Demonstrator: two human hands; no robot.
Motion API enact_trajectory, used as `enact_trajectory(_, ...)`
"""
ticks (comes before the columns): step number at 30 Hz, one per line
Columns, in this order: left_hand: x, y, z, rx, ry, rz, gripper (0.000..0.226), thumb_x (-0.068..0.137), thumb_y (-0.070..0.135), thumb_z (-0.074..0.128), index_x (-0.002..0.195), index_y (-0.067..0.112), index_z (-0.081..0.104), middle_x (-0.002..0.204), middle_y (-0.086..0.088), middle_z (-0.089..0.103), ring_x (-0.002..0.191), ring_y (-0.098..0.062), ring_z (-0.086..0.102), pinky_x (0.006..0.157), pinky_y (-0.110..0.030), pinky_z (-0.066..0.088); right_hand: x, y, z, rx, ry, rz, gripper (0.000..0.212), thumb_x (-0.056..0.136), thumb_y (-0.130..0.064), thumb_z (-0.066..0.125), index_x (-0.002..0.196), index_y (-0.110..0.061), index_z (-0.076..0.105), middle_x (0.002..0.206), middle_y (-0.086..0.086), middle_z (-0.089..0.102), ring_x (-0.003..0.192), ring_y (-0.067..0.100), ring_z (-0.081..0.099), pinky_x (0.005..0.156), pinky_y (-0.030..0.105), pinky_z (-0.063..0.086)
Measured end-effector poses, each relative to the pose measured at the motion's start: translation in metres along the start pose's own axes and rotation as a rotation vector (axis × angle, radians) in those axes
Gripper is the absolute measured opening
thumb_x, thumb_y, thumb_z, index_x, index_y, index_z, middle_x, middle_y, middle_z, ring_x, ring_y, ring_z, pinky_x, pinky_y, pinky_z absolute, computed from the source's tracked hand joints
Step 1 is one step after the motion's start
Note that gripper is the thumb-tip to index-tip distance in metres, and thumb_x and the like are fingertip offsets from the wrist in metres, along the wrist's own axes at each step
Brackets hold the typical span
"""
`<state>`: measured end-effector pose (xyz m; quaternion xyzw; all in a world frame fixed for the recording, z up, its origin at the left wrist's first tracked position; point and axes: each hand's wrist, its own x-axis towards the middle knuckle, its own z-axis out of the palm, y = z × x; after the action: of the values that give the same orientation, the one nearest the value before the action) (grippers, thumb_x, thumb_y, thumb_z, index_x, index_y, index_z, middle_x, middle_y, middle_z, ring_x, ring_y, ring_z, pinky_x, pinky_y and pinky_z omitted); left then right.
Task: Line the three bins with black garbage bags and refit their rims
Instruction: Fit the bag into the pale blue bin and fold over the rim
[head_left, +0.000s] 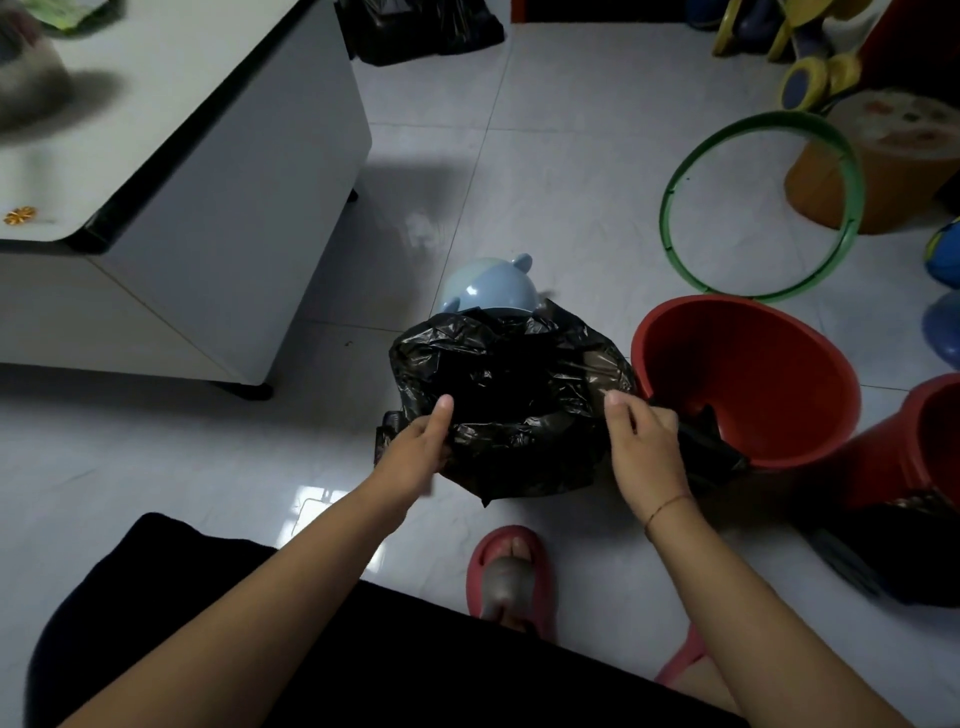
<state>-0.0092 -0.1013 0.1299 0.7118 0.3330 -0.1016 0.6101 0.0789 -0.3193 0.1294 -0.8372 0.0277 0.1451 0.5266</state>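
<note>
You are facing two red bins, a near bin (810, 415) and an edge bin (893, 467), one green rim (856, 197), and holding one black garbage bag (509, 374) in two hands, left hand (415, 452) and right hand (644, 447).

Crumpled black bag (511, 410), tilted red bin (753, 374) beside, loose green rim (854, 197)

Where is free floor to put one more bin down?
Bare tiles lie between the white cabinet and the green rim, and left of the black bag, in front of the cabinet. The right side is crowded: a red bin, a second red bin, an orange bucket.
</note>
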Motion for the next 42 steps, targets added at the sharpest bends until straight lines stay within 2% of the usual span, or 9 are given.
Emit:
enact_trajectory(3,0.006,-0.002,0.011,-0.083,0.054,-0.051,0.082,0.081,0.077,0.036,0.138,0.019,0.043,0.139,-0.005,0.050,0.126,-0.027,0.049,0.107,-0.051,0.037,-0.009,-0.009,0.019,0.373,-0.120,0.093,0.021,0.098,-0.044,0.036,0.109,-0.033,0.050,0.127,0.003,0.048,0.117,0.019,0.050,0.101,0.036,0.040)
enact_trajectory(7,0.016,-0.003,0.021,-0.270,0.100,-0.118,0.078,0.088,0.068,0.038,0.145,0.016,0.033,0.145,-0.013,0.045,0.131,-0.032,0.045,0.111,-0.050,0.034,-0.005,-0.002,0.032,0.458,-0.171,0.215,0.058,0.096,-0.053,0.031,0.146,-0.024,0.027,0.152,0.001,0.031,0.140,0.020,0.030,0.114,0.037,0.025)
enact_trajectory(12,0.030,-0.010,0.020,-0.546,0.058,-0.167,0.067,0.091,0.065,0.037,0.135,0.017,0.051,0.131,-0.007,0.060,0.119,-0.023,0.057,0.099,-0.035,0.046,0.005,0.003,0.035,0.613,-0.266,0.385,0.068,0.093,-0.061,0.028,0.150,-0.025,0.017,0.157,0.007,0.022,0.143,0.029,0.023,0.116,0.042,0.020)
enact_trajectory(23,0.051,-0.017,0.013,-0.458,0.132,-0.150,0.099,0.066,0.089,0.031,0.142,0.026,0.043,0.146,0.000,0.048,0.137,-0.019,0.039,0.116,-0.045,0.025,0.039,0.019,0.032,0.442,-0.255,0.436,0.076,0.088,-0.069,0.024,0.150,-0.024,0.020,0.157,0.004,0.024,0.144,0.025,0.022,0.116,0.045,0.014)
enact_trajectory(27,0.053,-0.025,0.012,-0.437,0.105,-0.168,0.095,0.076,0.086,0.023,0.144,0.023,0.040,0.149,-0.001,0.044,0.138,-0.019,0.036,0.116,-0.044,0.023,0.041,0.021,0.029,0.388,-0.313,0.424,0.074,0.089,-0.068,0.023,0.149,-0.025,0.023,0.156,0.003,0.026,0.143,0.025,0.023,0.115,0.043,0.017)
enact_trajectory(32,0.055,-0.010,0.000,-0.339,0.411,-0.149,0.074,0.093,0.065,0.025,0.127,0.006,0.054,0.111,-0.008,0.061,0.098,-0.021,0.051,0.081,-0.035,0.039,0.048,0.012,0.020,0.029,-0.180,0.252,0.066,0.093,-0.063,0.019,0.132,-0.019,0.048,0.131,0.015,0.054,0.119,0.037,0.052,0.101,0.050,0.042)
enact_trajectory(35,0.047,0.006,0.005,-0.099,0.613,0.149,0.054,0.097,0.055,0.029,0.108,0.010,0.057,0.114,-0.011,0.059,0.099,-0.021,0.053,0.089,-0.039,0.043,0.044,0.009,0.022,-0.133,0.007,-0.015,0.046,0.094,-0.056,0.028,0.094,-0.017,0.054,0.097,0.007,0.055,0.103,0.031,0.055,0.089,0.036,0.041)
enact_trajectory(37,0.048,0.013,0.010,0.022,0.574,0.266,0.055,0.099,0.049,0.032,0.097,0.001,0.058,0.104,-0.018,0.059,0.100,-0.028,0.055,0.096,-0.050,0.043,0.044,0.006,0.030,-0.218,0.033,-0.175,0.037,0.096,-0.047,0.033,0.097,-0.018,0.057,0.104,0.004,0.051,0.111,0.027,0.048,0.095,0.033,0.034)
enact_trajectory(42,0.083,0.027,0.004,0.332,0.450,0.348,0.049,0.100,0.043,0.033,0.135,0.014,0.051,0.147,-0.006,0.040,0.137,-0.024,0.030,0.113,-0.039,0.019,0.076,-0.007,0.036,-0.360,-0.073,-0.248,0.051,0.099,-0.041,0.032,0.138,-0.010,0.044,0.149,0.012,0.034,0.140,0.025,0.026,0.115,0.038,0.019)
